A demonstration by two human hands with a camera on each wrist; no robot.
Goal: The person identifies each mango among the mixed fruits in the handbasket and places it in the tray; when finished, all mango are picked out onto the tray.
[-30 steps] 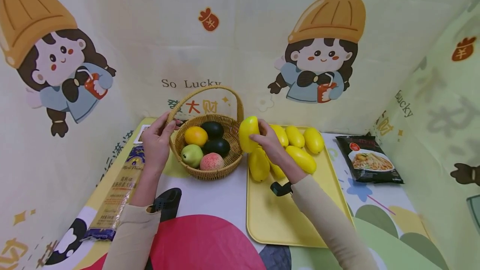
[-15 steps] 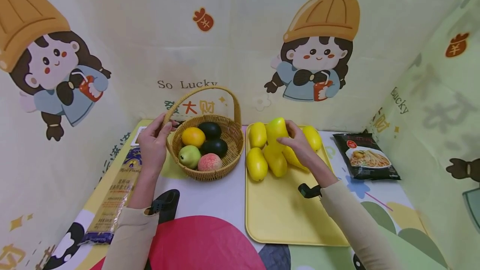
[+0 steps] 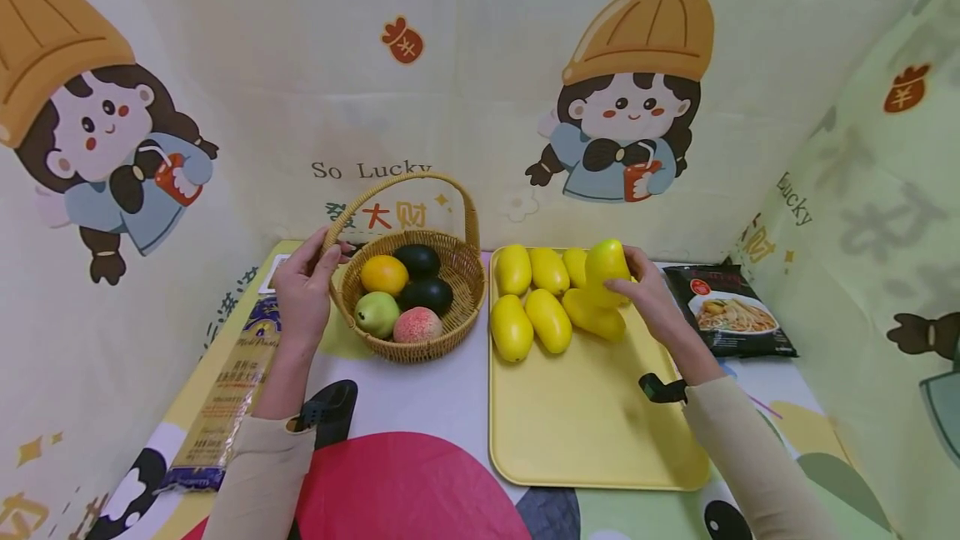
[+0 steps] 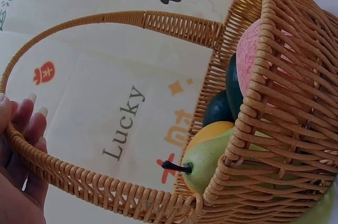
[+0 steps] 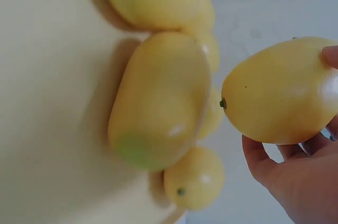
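My left hand (image 3: 302, 298) grips the side of the woven basket's arched handle (image 4: 79, 176). Inside the basket (image 3: 423, 351) lie an orange (image 3: 385, 275), a green pear (image 3: 377, 315), a pink peach (image 3: 417, 326) and two dark green oval fruits (image 3: 425, 294). Over the back right of the yellow tray (image 3: 585, 415), my right hand (image 3: 658, 298) holds a yellow mango (image 3: 604, 269) between thumb and fingers. In the right wrist view that mango (image 5: 280, 94) appears apart from the others. Several more mangoes (image 3: 549, 321) lie on the tray in two rough rows, partly hidden behind the held one.
A long pasta packet (image 3: 232, 394) lies left of the basket, partly under my left forearm. Right of the tray rests a black noodle packet (image 3: 731, 311). Printed cloth walls (image 3: 465, 65) close in the back and sides.
My right hand has carried the mango rightward, from beside the basket rim to above the tray's back right. The left hand keeps hold of the handle. The head view has shifted slightly.
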